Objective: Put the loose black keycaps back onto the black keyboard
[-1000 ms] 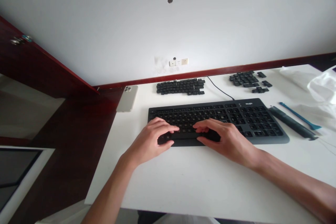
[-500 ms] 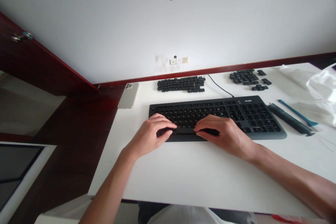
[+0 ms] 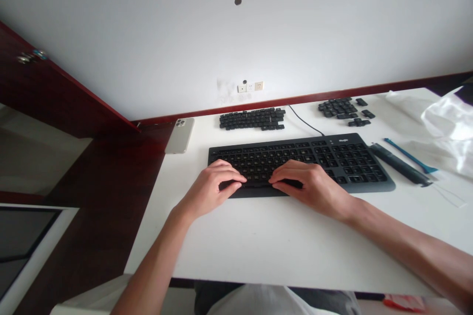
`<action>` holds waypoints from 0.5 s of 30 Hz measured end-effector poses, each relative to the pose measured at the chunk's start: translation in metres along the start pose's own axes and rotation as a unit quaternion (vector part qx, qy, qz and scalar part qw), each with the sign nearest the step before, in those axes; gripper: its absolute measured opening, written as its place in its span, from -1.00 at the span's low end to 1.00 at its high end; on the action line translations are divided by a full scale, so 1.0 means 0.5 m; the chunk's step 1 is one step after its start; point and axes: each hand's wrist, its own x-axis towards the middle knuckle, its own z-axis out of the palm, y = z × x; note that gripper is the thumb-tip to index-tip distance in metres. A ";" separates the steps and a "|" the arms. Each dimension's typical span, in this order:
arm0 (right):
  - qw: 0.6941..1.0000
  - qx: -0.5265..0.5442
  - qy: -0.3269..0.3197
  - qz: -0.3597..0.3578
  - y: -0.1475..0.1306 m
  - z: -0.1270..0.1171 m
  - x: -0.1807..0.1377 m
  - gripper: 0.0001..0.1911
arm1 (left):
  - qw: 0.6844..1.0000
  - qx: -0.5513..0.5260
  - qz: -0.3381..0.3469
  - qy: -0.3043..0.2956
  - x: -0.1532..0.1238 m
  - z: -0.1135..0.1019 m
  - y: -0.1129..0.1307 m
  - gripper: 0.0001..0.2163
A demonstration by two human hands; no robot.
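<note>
Surrounding the keyboard are keycaps, phone and blue tool.

Along the white worktop's far edge: a block of black keycaps and, rightward, a looser cluster. At the left edge, a pale phone. Mid-worktop, a black keyboard, with a cable to the far edge. Toward the right edge, a dark wire-tipped tool, a blue tool and crumpled white sheeting.
</note>
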 end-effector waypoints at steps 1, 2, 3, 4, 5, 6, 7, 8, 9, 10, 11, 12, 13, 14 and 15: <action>1.000 0.000 0.001 -0.002 0.000 0.000 0.000 -0.78 | 1.000 0.001 0.001 0.000 0.000 0.000 0.001 -0.83; 1.000 -0.001 0.002 -0.003 -0.001 0.000 0.000 -0.78 | 1.000 0.001 0.002 0.000 0.001 0.000 0.001 -0.83; 1.000 -0.001 0.002 -0.004 -0.001 0.000 0.000 -0.78 | 1.000 0.002 0.003 -0.001 0.001 -0.001 0.002 -0.83; 1.000 -0.002 0.000 -0.003 -0.001 0.000 0.000 -0.78 | 1.000 0.003 0.004 -0.002 0.002 -0.001 0.003 -0.83; 1.000 -0.002 -0.003 -0.003 -0.001 0.000 -0.001 -0.79 | 1.000 0.004 0.005 -0.004 0.002 -0.002 0.004 -0.83; 1.000 -0.002 -0.007 -0.003 0.000 0.000 -0.001 -0.79 | 1.000 0.005 0.005 -0.005 0.002 -0.002 0.006 -0.83; 1.000 -0.002 -0.010 -0.003 0.000 0.000 -0.002 -0.79 | 1.000 0.006 0.006 -0.006 0.002 -0.003 0.007 -0.83; 1.000 -0.001 -0.012 -0.002 0.001 0.001 -0.002 -0.80 | 1.000 0.008 0.006 -0.009 0.002 -0.004 0.008 -0.83; 1.000 0.001 -0.013 -0.001 0.001 0.001 -0.002 -0.80 | 1.000 0.010 0.006 -0.011 0.001 -0.004 0.009 -0.83; 1.000 0.003 -0.012 0.002 0.001 0.001 -0.003 -0.81 | 1.000 0.011 0.006 -0.013 0.001 -0.005 0.010 -0.83; 1.000 0.006 -0.010 0.007 0.001 0.002 -0.003 -0.81 | 1.000 0.012 0.005 -0.015 0.001 -0.005 0.010 -0.83; 1.000 0.008 -0.007 0.012 0.001 0.002 -0.003 -0.82 | 1.000 0.013 0.005 -0.016 0.001 -0.005 0.010 -0.83; 1.000 0.011 -0.005 0.018 0.001 0.003 -0.003 -0.82 | 1.000 0.012 0.004 -0.016 0.001 -0.005 0.010 -0.83; 1.000 0.012 -0.004 0.024 0.000 0.004 -0.003 -0.82 | 1.000 0.011 0.004 -0.016 0.000 -0.004 0.009 -0.83; 1.000 0.013 -0.002 0.029 -0.001 0.005 -0.003 -0.83 | 1.000 0.009 0.005 -0.015 0.000 -0.003 0.008 -0.83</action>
